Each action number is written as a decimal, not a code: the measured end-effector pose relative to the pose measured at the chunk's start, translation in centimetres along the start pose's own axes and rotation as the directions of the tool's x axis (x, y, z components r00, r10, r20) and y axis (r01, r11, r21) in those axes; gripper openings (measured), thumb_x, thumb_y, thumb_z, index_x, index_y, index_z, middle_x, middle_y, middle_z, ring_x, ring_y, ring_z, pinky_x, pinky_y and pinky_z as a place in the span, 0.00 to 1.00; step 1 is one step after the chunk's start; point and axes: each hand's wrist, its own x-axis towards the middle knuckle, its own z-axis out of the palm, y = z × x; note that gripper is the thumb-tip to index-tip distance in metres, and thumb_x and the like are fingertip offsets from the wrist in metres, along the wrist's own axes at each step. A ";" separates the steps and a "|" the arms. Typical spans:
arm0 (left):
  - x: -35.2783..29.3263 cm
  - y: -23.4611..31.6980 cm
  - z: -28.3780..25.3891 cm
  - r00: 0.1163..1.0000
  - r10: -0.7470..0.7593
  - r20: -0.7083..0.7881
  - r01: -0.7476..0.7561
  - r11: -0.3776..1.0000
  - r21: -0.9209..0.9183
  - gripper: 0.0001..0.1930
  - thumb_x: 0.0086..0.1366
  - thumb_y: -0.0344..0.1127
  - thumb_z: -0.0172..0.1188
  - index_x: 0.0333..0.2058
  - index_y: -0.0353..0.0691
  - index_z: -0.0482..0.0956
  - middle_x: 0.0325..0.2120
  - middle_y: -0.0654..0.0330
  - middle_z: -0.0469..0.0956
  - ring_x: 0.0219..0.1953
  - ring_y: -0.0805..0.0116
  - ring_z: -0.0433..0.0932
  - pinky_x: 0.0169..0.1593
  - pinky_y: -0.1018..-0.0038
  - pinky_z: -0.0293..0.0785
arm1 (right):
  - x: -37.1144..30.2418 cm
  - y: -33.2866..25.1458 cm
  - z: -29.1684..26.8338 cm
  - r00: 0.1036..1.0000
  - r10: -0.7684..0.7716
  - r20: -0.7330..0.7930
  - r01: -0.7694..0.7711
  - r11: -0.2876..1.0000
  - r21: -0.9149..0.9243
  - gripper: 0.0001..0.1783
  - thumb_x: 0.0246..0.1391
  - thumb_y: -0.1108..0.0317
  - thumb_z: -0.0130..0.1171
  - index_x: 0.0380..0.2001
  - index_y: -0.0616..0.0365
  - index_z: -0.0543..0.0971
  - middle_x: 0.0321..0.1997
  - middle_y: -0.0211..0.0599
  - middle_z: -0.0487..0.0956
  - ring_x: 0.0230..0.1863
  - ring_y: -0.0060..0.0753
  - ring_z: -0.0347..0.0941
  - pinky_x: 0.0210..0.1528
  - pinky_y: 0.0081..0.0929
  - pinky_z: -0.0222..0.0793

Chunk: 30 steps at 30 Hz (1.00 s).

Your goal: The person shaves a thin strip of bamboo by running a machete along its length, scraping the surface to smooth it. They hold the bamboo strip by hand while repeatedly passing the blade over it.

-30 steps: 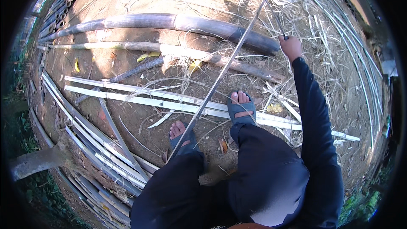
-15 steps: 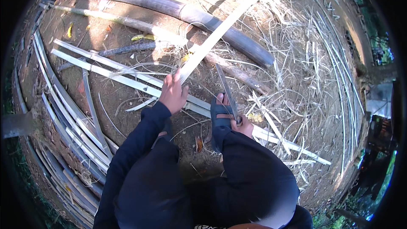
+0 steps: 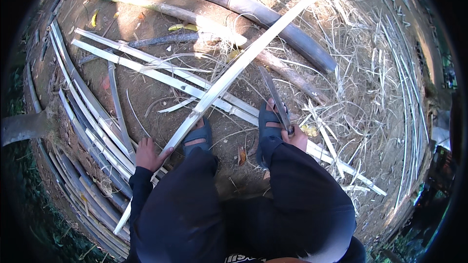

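Observation:
A long pale split bamboo strip (image 3: 273, 34) runs slantwise from the far right, across my left sandaled foot, toward the lower left. My left hand (image 3: 150, 156) is at its near part, the fingers stretched and apart from the thumb, which touches the strip. The hand and sleeve hide some of the strip there. In my right hand (image 3: 296, 139), beside my right foot, is the handle of a machete (image 3: 274, 95); its dark blade points away and slightly left. Two pale split bamboo lengths (image 3: 156, 74) lie on the ground beneath the strip.
A thick dark bamboo pole (image 3: 258, 9) and a thinner pole (image 3: 190, 17) lie across the far ground. Piles of split bamboo (image 3: 92, 112) flank my left. Curly shavings (image 3: 360, 83) cover the right side, with long thin strips (image 3: 402, 97) beyond.
My left hand has moved back and left along the bamboo strip, uncovering more of it. My right hand keeps the machete in nearly the same place. The view has shifted slightly.

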 end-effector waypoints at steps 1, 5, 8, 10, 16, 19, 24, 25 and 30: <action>-0.8 -2.0 0.5 0.992 -0.055 0.115 0.055 0.998 0.011 0.33 0.59 0.60 0.65 0.41 0.27 0.76 0.37 0.47 0.77 0.42 0.49 0.78 0.47 0.60 0.74 | 0.0 -0.2 0.0 1.000 -0.010 0.007 0.010 1.000 0.012 0.16 0.46 0.58 0.65 0.28 0.61 0.77 0.23 0.51 0.79 0.27 0.57 0.79 0.31 0.47 0.74; -2.4 -6.8 4.9 0.914 -0.082 0.397 0.257 0.875 -0.410 0.32 0.59 0.61 0.66 0.28 0.28 0.79 0.22 0.56 0.81 0.25 0.62 0.82 0.33 0.66 0.78 | 0.3 -0.9 0.0 0.998 -0.054 0.032 0.054 0.999 0.002 0.16 0.46 0.59 0.66 0.30 0.61 0.78 0.22 0.50 0.79 0.27 0.56 0.79 0.31 0.45 0.74; -1.7 -6.1 5.1 0.954 -0.020 0.299 0.190 0.814 -0.549 0.29 0.60 0.58 0.66 0.24 0.31 0.80 0.17 0.58 0.80 0.22 0.66 0.82 0.29 0.69 0.76 | 0.6 -1.2 -0.7 0.994 -0.102 0.037 0.104 0.992 -0.072 0.16 0.47 0.58 0.65 0.33 0.61 0.78 0.25 0.52 0.80 0.30 0.57 0.79 0.33 0.47 0.74; -1.4 -4.6 4.8 0.978 -0.031 0.207 0.136 0.845 -0.517 0.29 0.60 0.58 0.65 0.24 0.31 0.80 0.18 0.54 0.80 0.23 0.63 0.82 0.30 0.67 0.75 | 1.0 -2.1 -1.6 0.995 -0.088 0.046 0.090 0.995 -0.040 0.17 0.47 0.58 0.65 0.34 0.61 0.78 0.27 0.54 0.80 0.31 0.57 0.79 0.34 0.46 0.74; 2.7 8.7 -1.7 0.991 0.130 -0.041 -0.135 0.901 -0.412 0.25 0.64 0.54 0.62 0.33 0.31 0.81 0.22 0.47 0.80 0.24 0.57 0.82 0.32 0.63 0.76 | 2.4 -7.9 -3.4 0.924 -0.348 0.156 0.360 0.932 -0.051 0.26 0.44 0.59 0.70 0.43 0.62 0.75 0.38 0.54 0.81 0.36 0.54 0.80 0.38 0.44 0.76; 6.7 14.7 -3.7 0.923 0.290 0.252 -0.015 0.682 -0.731 0.25 0.65 0.53 0.62 0.42 0.32 0.79 0.29 0.51 0.82 0.28 0.60 0.81 0.36 0.64 0.77 | 3.2 -9.7 -3.1 0.792 -0.588 0.166 0.610 0.778 -0.151 0.30 0.43 0.59 0.71 0.46 0.63 0.73 0.43 0.53 0.80 0.40 0.53 0.80 0.41 0.43 0.77; 11.4 14.8 0.4 0.774 0.595 0.218 -0.145 0.500 -0.854 0.21 0.68 0.49 0.60 0.47 0.34 0.75 0.40 0.55 0.80 0.38 0.68 0.79 0.45 0.69 0.74 | 4.1 -10.4 -3.1 0.796 -0.570 0.202 0.605 0.765 -0.222 0.29 0.46 0.57 0.69 0.45 0.65 0.73 0.41 0.52 0.79 0.40 0.53 0.80 0.39 0.41 0.78; 10.5 13.8 0.1 0.798 0.505 0.330 -0.116 0.665 -0.738 0.21 0.71 0.49 0.55 0.46 0.33 0.75 0.43 0.56 0.79 0.42 0.69 0.77 0.47 0.70 0.73 | 4.5 -10.2 -3.4 0.823 -0.518 0.231 0.562 0.799 -0.211 0.29 0.46 0.57 0.68 0.45 0.65 0.73 0.40 0.52 0.80 0.38 0.53 0.80 0.38 0.41 0.78; 6.9 7.7 3.0 0.709 0.600 0.371 0.062 0.471 -0.880 0.23 0.75 0.51 0.46 0.46 0.33 0.76 0.35 0.56 0.81 0.36 0.70 0.80 0.44 0.74 0.76 | 5.2 -9.9 -2.9 0.857 -0.436 0.275 0.491 0.852 -0.179 0.25 0.50 0.56 0.65 0.44 0.65 0.73 0.34 0.52 0.80 0.30 0.53 0.80 0.32 0.43 0.77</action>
